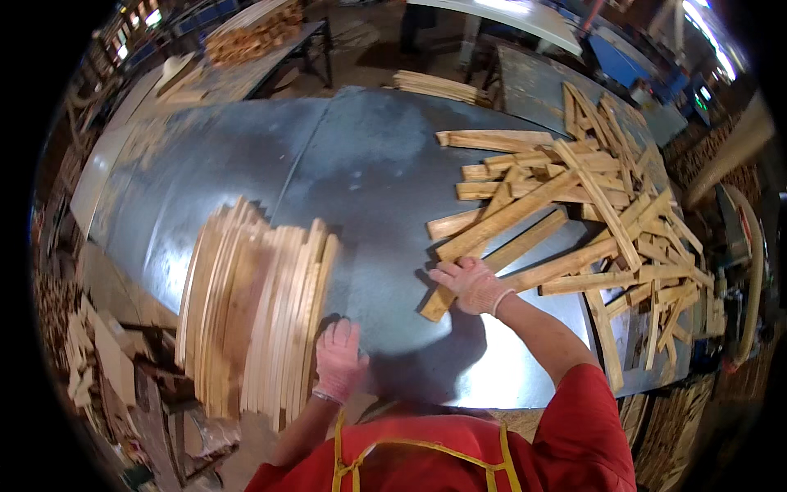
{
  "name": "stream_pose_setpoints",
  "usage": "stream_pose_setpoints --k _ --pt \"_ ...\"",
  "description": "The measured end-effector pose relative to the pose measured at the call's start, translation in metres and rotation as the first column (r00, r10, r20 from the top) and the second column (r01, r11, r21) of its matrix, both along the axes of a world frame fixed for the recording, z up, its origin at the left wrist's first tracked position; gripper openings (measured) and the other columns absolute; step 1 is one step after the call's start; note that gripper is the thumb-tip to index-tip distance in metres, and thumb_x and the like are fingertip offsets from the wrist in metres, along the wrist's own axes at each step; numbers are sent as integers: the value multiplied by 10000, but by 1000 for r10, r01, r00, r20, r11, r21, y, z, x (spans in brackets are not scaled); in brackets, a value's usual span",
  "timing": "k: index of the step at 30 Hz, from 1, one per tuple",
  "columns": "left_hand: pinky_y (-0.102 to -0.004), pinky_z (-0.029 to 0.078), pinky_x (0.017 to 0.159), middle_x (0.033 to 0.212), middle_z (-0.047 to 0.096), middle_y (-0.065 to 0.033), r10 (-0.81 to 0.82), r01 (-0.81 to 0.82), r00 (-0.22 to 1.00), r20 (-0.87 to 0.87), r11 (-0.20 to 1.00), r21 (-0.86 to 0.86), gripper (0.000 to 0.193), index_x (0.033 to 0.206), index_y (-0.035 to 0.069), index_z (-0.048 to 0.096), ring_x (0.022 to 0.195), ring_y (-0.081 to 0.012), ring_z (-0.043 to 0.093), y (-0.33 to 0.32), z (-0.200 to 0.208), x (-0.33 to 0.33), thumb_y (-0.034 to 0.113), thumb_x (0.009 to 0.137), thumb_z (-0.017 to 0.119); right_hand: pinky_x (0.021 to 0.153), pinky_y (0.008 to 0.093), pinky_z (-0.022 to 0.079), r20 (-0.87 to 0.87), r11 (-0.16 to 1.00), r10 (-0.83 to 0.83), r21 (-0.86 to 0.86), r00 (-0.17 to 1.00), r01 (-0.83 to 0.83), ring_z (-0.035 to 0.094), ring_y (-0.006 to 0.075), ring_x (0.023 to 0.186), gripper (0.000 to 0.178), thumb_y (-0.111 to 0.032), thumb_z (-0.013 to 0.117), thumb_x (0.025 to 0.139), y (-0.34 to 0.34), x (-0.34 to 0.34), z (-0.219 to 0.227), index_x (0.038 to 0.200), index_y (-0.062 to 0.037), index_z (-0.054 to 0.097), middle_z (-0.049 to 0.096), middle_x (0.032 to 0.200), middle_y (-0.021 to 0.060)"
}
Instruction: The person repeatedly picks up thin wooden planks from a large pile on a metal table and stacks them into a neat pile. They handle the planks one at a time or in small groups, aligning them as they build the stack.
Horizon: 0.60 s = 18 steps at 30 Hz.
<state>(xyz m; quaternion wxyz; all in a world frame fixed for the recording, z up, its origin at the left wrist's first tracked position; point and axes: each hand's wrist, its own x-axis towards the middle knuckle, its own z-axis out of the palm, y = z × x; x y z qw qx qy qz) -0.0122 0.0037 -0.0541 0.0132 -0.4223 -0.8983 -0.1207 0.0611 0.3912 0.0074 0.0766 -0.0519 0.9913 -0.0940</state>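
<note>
My left hand [338,361], in a pale pink knit glove, is open beside the right-hand edge of a tightly set row of wooden strips [283,320]. Its fingers point away from me, and whether they touch the row I cannot tell. My right hand [473,285], gloved the same way, is closed over the near part of a wooden strip [529,242] that lies slanting on the table. That strip belongs to a loose, crisscrossed pile of strips [602,197] on the right. The underside of my right fingers is hidden.
A dark metal-topped table [369,164] carries both wood groups. Beyond it stand a stack of wood [254,33] on another bench at the far left, a bundle of strips [438,86] and a white table [508,20]. A pale hose [750,271] hangs at the right.
</note>
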Motion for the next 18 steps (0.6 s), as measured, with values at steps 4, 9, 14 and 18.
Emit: stream_pose_setpoints --k 4,9,14,18 --pt "-573 379 1197 1555 510 -168 7 11 982 191 995 -98 835 1479 74 568 1453 -423 462 63 21 22 409 766 843 1018 517 534 -47 899 -311 -338 949 278 672 445 1170 500 -231 664 899 54 -11 16 1384 -109 645 730 1240 213" --pt "-575 368 1206 1544 516 -164 -158 157 987 22 987 34 878 1494 75 550 1459 -408 459 188 47 12 400 749 882 977 547 531 -389 530 -843 -479 372 700 665 483 1134 452 -277 671 906 191 11 -17 1310 -74 658 738 1160 242" --pt "-531 433 1184 1486 541 -157 -169 163 984 -62 982 -92 906 1609 85 440 1417 -386 505 301 39 -5 401 850 822 1082 531 492 -160 530 -846 -149 509 835 627 413 1282 595 -338 718 895 191 91 -63 1438 -129 595 687 1370 148" --pt "-475 516 1104 1488 550 -157 17 58 955 296 968 -243 1000 1671 119 362 1320 -345 598 317 28 -2 398 839 842 1134 506 486 -83 673 -738 -12 670 740 618 381 1321 631 -347 722 899 165 167 -71 1470 -112 593 663 1423 145"
